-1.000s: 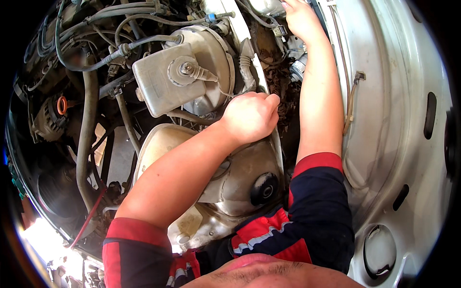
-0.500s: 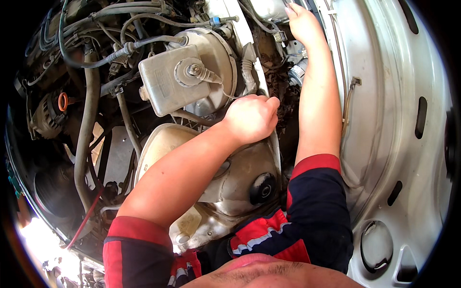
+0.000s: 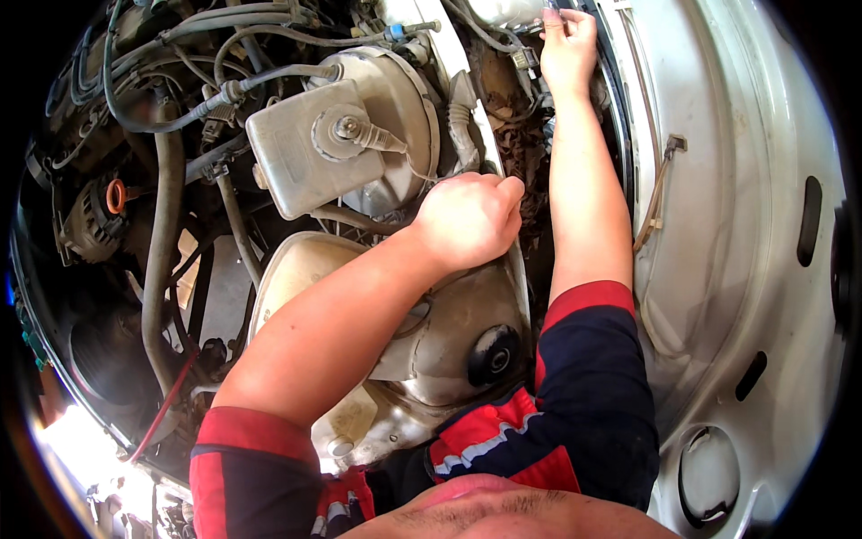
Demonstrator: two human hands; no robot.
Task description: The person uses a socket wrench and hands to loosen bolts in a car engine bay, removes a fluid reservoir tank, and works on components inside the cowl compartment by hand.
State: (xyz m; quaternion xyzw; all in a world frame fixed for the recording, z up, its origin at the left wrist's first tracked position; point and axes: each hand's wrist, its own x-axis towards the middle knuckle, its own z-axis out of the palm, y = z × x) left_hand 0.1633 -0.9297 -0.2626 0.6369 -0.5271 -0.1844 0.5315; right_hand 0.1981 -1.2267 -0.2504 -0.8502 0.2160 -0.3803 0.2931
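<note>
My left hand [image 3: 469, 221] is closed in a fist over the upright metal panel edge [image 3: 505, 144] that runs along the engine bay, just beside the brake fluid reservoir [image 3: 314, 148] and the round brake booster [image 3: 395, 117]. At the far end of the channel behind that panel, my right hand [image 3: 568, 52] has its fingers bent together next to a pale housing [image 3: 501, 11] and a wiring connector [image 3: 524, 59]. Its fingertips are near the top rim, and whatever they hold is too small to make out.
Dry leaves [image 3: 514, 148] lie in the channel between the panel and the hood. The raised silver hood [image 3: 718, 234] fills the right side. Left are hoses [image 3: 166, 216], an alternator [image 3: 90, 220] and an orange dipstick ring [image 3: 117, 195]. A cream tank [image 3: 287, 269] and strut mount [image 3: 493, 356] lie nearer.
My right hand has turned and its fingers have curled in, where before they reached onto the pale housing. My left hand stays at the panel edge. The view has shifted slightly.
</note>
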